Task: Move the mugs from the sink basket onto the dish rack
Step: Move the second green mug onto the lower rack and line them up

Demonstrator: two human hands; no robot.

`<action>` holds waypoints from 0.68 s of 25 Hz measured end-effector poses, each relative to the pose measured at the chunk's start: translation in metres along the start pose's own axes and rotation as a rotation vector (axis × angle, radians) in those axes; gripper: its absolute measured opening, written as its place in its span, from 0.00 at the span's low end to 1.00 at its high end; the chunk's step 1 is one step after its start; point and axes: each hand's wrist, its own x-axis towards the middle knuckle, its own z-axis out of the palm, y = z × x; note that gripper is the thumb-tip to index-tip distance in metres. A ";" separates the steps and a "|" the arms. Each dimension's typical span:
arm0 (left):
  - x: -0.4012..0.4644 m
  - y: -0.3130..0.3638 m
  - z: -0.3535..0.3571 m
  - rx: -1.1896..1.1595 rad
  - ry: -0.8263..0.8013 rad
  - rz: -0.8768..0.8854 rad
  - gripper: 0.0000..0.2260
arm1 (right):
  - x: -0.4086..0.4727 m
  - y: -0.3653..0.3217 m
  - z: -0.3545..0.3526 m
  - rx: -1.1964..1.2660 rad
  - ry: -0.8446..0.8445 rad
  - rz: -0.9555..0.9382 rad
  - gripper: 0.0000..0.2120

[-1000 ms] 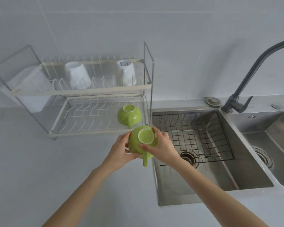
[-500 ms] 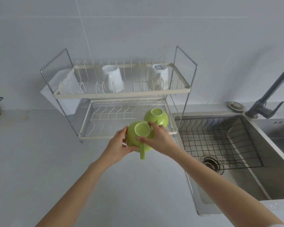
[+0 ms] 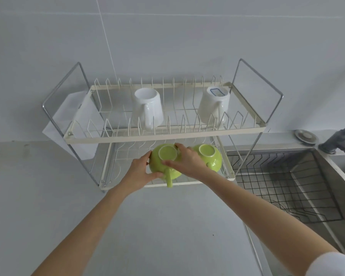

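Note:
An upside-down green mug (image 3: 163, 162) is held over the lower shelf of the two-tier dish rack (image 3: 163, 136), its handle pointing toward me. My left hand (image 3: 138, 172) grips its left side and my right hand (image 3: 187, 162) rests over its right side and base. A second green mug (image 3: 209, 156) sits upside down on the lower shelf just to the right, partly behind my right hand. Two white mugs (image 3: 147, 108) (image 3: 213, 106) stand upside down on the upper shelf. The black wire sink basket (image 3: 287, 186) lies in the sink at the right, with nothing in it.
A steel sink (image 3: 327, 176) fills the right side, with a dark faucet (image 3: 341, 140) and a round metal stopper (image 3: 306, 136) behind it. A white sheet (image 3: 68, 116) hangs at the rack's left end. Grey countertop (image 3: 48, 196) spreads in front of and left of the rack.
Both hands have carried the green mug left and forward from over the sink edge to the rack's lower shelf, beside the other green mug. My view has turned left.

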 end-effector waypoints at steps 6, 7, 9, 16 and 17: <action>0.029 -0.013 0.003 0.036 -0.059 -0.076 0.36 | 0.029 0.007 0.011 -0.002 -0.036 0.036 0.37; 0.030 -0.015 0.004 0.033 -0.068 -0.087 0.36 | 0.032 0.009 0.013 -0.001 -0.042 0.041 0.37; 0.031 -0.017 0.007 0.029 -0.077 -0.095 0.34 | 0.036 0.012 0.017 0.000 -0.052 0.048 0.37; 0.028 -0.014 0.012 0.037 -0.049 -0.022 0.32 | 0.037 0.016 0.026 0.020 -0.001 -0.001 0.36; 0.027 -0.013 0.012 0.035 -0.042 -0.012 0.32 | 0.037 0.016 0.026 0.017 0.006 -0.013 0.35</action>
